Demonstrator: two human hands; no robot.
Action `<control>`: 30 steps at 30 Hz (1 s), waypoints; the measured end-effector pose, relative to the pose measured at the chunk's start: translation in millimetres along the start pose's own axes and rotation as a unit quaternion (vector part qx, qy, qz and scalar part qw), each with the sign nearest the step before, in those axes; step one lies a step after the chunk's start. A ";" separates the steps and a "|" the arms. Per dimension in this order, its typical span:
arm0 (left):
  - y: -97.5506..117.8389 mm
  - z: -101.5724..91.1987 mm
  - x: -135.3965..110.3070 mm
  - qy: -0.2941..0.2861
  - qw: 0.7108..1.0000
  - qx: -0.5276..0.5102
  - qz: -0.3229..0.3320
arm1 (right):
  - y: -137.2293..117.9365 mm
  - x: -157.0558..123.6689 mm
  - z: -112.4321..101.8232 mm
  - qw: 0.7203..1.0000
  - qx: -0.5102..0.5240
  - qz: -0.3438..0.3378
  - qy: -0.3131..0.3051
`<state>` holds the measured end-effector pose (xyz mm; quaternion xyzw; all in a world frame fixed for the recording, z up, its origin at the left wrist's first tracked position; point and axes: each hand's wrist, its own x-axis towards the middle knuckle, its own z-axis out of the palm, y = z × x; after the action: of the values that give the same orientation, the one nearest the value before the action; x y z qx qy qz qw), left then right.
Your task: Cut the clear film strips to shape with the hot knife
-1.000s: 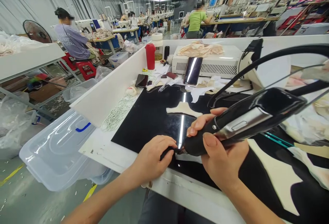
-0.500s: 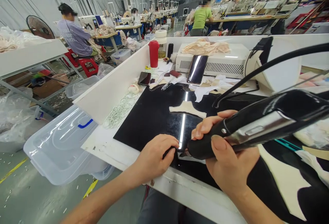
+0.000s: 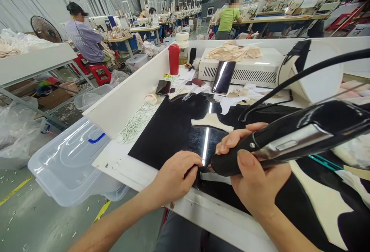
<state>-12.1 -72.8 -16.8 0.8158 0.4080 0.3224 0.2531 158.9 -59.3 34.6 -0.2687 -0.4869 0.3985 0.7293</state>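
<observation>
My right hand (image 3: 257,175) is wrapped round a black corded hand tool (image 3: 289,140) with a silver panel on its side. The tool's narrow metal tip points left, close to my left fingertips. My left hand (image 3: 179,173) pinches a small piece of black material (image 3: 197,180) at the front edge of the table; its far end is hidden by my fingers. Under both hands lies a glossy black mat (image 3: 173,128). A pale cut fabric piece (image 3: 212,120) rests on the mat just beyond the tool, and a larger cream piece (image 3: 320,200) lies to the right of my right wrist.
A thick black cord (image 3: 289,76) arches over the table's right side. At the back stand a red cup (image 3: 174,60), a phone (image 3: 223,76) and a white vented box (image 3: 239,68). Thin pale cords (image 3: 137,126) lie heaped left; a clear lidded bin (image 3: 69,155) stands beside the table.
The tool and both hands stay almost in place; the tool's tip has shifted very slightly. The view has moved a little.
</observation>
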 end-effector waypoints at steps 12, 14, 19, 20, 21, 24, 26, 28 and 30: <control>1.2 -0.5 -0.9 -0.004 1.000 -0.001 0.002 | -3.3 -3.4 2.7 1.000 0.010 0.021 -0.002; 1.5 -0.6 -0.4 -0.005 1.000 -0.004 0.002 | -3.0 -3.4 3.1 1.000 0.005 0.020 -0.005; 0.2 -0.4 0.2 -0.006 1.000 -0.005 -0.001 | -6.1 -3.5 2.2 1.000 0.000 0.024 -0.006; -0.1 -0.2 0.1 -0.005 1.000 -0.004 0.000 | -7.4 -4.1 1.4 1.000 0.002 0.026 -0.005; -0.3 -0.1 0.0 -0.004 1.000 -0.003 0.003 | -8.8 -5.1 0.6 1.000 0.003 0.029 -0.004; -0.2 0.2 -0.3 -0.001 1.000 0.000 0.011 | -12.4 -9.1 -1.6 0.999 0.005 0.036 -0.002; 0.2 0.2 -0.3 0.001 1.000 0.003 0.013 | -13.1 -11.8 -2.2 0.999 0.006 0.038 -0.007; 0.6 0.1 -0.2 0.002 1.000 0.006 0.015 | -12.3 -14.1 -2.4 0.999 0.007 0.034 -0.014; 0.9 0.2 -0.1 -0.002 1.000 0.008 0.018 | -10.7 -15.7 -2.5 0.999 0.006 0.032 -0.019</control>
<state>-11.6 -73.4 -16.4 0.8257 0.3954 0.3216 0.2419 161.3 -78.3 34.2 -0.2724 -0.4889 0.4300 0.7085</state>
